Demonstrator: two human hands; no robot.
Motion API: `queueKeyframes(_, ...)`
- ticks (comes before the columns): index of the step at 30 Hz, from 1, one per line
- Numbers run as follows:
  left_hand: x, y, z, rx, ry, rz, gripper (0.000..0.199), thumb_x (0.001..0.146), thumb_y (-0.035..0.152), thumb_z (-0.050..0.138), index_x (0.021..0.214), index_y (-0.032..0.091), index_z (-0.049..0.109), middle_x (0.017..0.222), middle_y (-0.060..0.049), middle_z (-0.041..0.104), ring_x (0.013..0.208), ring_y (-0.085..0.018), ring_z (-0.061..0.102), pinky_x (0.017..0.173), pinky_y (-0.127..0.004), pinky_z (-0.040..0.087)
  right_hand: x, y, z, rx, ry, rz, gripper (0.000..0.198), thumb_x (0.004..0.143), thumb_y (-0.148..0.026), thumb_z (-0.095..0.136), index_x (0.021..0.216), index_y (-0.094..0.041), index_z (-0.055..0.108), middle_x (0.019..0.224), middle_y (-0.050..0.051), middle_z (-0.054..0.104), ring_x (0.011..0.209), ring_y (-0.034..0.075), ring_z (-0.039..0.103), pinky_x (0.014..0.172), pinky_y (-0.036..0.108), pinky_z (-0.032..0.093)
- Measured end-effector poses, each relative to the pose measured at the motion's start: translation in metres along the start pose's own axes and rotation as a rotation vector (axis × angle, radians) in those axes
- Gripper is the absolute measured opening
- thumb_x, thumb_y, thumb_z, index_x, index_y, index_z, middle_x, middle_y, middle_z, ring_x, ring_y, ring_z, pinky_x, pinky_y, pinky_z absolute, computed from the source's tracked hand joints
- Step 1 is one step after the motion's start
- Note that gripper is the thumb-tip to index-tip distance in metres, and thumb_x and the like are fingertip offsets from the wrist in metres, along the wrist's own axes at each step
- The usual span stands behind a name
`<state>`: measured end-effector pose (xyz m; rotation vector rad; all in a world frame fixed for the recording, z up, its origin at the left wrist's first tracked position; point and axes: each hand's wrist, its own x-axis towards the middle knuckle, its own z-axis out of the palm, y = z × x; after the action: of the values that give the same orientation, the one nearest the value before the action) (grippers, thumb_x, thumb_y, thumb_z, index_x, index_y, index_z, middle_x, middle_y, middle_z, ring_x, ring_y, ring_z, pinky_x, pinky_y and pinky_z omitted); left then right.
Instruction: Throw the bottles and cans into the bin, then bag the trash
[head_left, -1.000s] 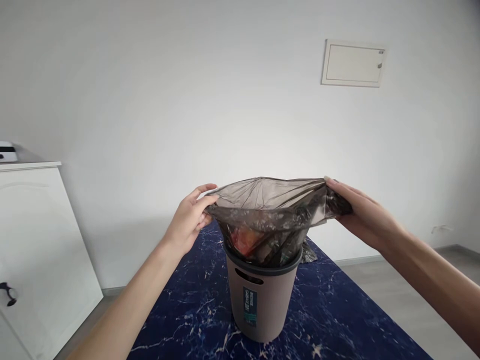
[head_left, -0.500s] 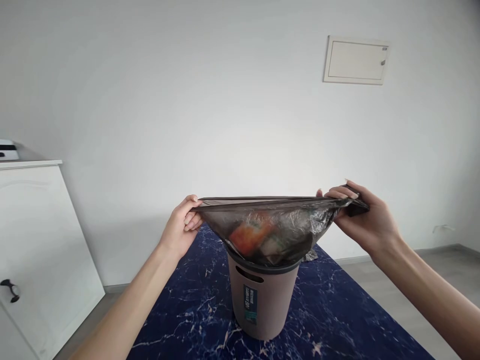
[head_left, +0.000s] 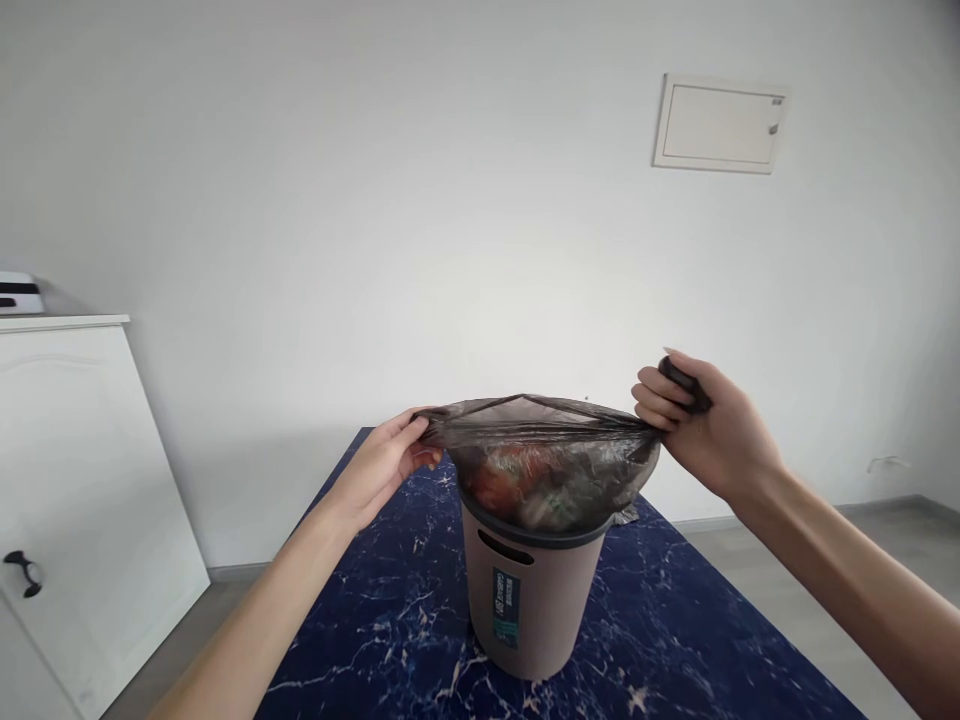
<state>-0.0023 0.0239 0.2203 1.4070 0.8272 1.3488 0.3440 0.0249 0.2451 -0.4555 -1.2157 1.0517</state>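
A dark, see-through garbage bag (head_left: 555, 470) bulges above the rim of a brownish-pink garbage bin (head_left: 551, 600). Orange-red and pale contents show blurred through its film. My left hand (head_left: 394, 460) pinches the bag's left corner between thumb and fingers. On the other side, my right hand (head_left: 694, 415) is closed round the bunched right corner, and a dark wad of film pokes out of the fist. The bag's mouth is stretched between both hands, with a narrow gap along the top. The bin stands upright, its dark rim and handle slot facing me.
Under the bin is a table with a dark blue marbled top (head_left: 390, 600). Behind the bin at right lies a scrap of dark film (head_left: 626, 514). A white cabinet (head_left: 90, 480) stands at left. The wall behind carries a white panel door (head_left: 720, 123).
My left hand has moved inward to the right, so the bag's mouth is less taut. My right hand has closed into a tighter fist round its corner.
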Motion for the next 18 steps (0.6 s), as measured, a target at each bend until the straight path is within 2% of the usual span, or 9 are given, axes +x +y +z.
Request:
queueKeyframes(4, 0.007, 0.005, 0.014, 0.065, -0.025, 0.064, 0.032, 0.09, 0.043, 0.08, 0.109, 0.019, 0.076, 0.097, -0.006, 0.073, 0.091, -0.021, 0.064, 0.076, -0.029, 0.05, 0.004, 0.0, 0.013, -0.15, -0.071, -0.031, 0.045, 0.091, -0.043, 0.076, 0.07, -0.025, 0.041, 0.069, -0.006, 0.026, 0.059, 0.013, 0.022, 0.051, 0.029, 0.026)
queueKeyframes(6, 0.013, 0.011, 0.026, 0.092, -0.039, 0.111, 0.03, 0.092, 0.044, 0.077, 0.109, 0.019, 0.075, 0.093, -0.005, 0.073, 0.093, -0.022, 0.065, 0.077, -0.028, 0.049, 0.004, -0.001, 0.02, -0.35, -0.1, -0.042, 0.035, 0.083, -0.044, 0.087, 0.091, -0.027, 0.058, 0.074, -0.005, 0.045, 0.064, 0.013, 0.043, 0.055, 0.027, 0.038)
queueKeyframes(7, 0.016, 0.014, 0.033, 0.107, -0.046, 0.138, 0.029, 0.092, 0.044, 0.076, 0.109, 0.02, 0.075, 0.093, -0.005, 0.073, 0.092, -0.022, 0.065, 0.077, -0.028, 0.048, 0.005, -0.001, 0.025, -0.46, -0.138, -0.032, 0.049, 0.077, -0.044, 0.092, 0.11, -0.029, 0.06, 0.081, -0.003, 0.056, 0.07, 0.015, 0.055, 0.06, 0.027, 0.045)
queueKeyframes(9, 0.021, 0.02, 0.047, 0.138, -0.065, 0.189, 0.028, 0.094, 0.044, 0.073, 0.109, 0.021, 0.075, 0.098, -0.005, 0.073, 0.092, -0.022, 0.065, 0.079, -0.028, 0.049, 0.007, -0.001, 0.035, -0.652, -0.261, 0.024, 0.095, 0.067, -0.046, 0.098, 0.145, -0.033, 0.045, 0.102, 0.003, 0.072, 0.09, 0.024, 0.07, 0.075, 0.034, 0.057)
queueKeyframes(11, 0.024, 0.024, 0.059, 0.174, -0.1, 0.23, 0.029, 0.094, 0.046, 0.072, 0.11, 0.021, 0.075, 0.106, -0.006, 0.074, 0.097, -0.023, 0.067, 0.083, -0.03, 0.05, 0.012, 0.0, 0.046, -0.794, -0.378, 0.062, 0.114, 0.065, -0.051, 0.098, 0.158, -0.032, 0.034, 0.116, 0.009, 0.076, 0.104, 0.032, 0.074, 0.088, 0.044, 0.06)
queueKeyframes(13, 0.025, 0.026, 0.066, 0.21, -0.136, 0.254, 0.032, 0.095, 0.049, 0.071, 0.111, 0.021, 0.076, 0.109, -0.007, 0.074, 0.099, -0.025, 0.068, 0.085, -0.031, 0.051, 0.019, 0.0, 0.056, -0.954, -0.441, 0.03, 0.098, 0.072, -0.058, 0.092, 0.155, -0.031, 0.047, 0.119, 0.01, 0.078, 0.107, 0.034, 0.074, 0.092, 0.048, 0.058)
queueKeyframes(16, 0.024, 0.026, 0.067, 0.241, -0.116, 0.271, 0.034, 0.095, 0.05, 0.071, 0.113, 0.022, 0.076, 0.103, -0.007, 0.074, 0.096, -0.025, 0.068, 0.082, -0.031, 0.051, 0.029, 0.0, 0.064, -1.113, -0.501, -0.103, 0.043, 0.089, -0.059, 0.076, 0.123, -0.032, 0.077, 0.116, 0.006, 0.08, 0.103, 0.031, 0.074, 0.088, 0.043, 0.054)
queueKeyframes(17, 0.024, 0.026, 0.065, 0.239, -0.085, 0.275, 0.033, 0.095, 0.049, 0.072, 0.113, 0.022, 0.076, 0.102, -0.007, 0.074, 0.094, -0.024, 0.068, 0.081, -0.03, 0.05, 0.031, -0.001, 0.065, -1.13, -0.502, -0.143, 0.033, 0.095, -0.058, 0.069, 0.112, -0.032, 0.081, 0.112, 0.005, 0.081, 0.097, 0.029, 0.073, 0.083, 0.04, 0.053)
queueKeyframes(18, 0.023, 0.026, 0.062, 0.23, -0.05, 0.279, 0.032, 0.095, 0.048, 0.072, 0.114, 0.022, 0.076, 0.102, -0.006, 0.074, 0.094, -0.024, 0.068, 0.08, -0.029, 0.049, 0.032, -0.002, 0.065, -1.137, -0.487, -0.174, 0.034, 0.099, -0.059, 0.063, 0.104, -0.031, 0.082, 0.102, 0.005, 0.081, 0.088, 0.025, 0.072, 0.077, 0.037, 0.051)
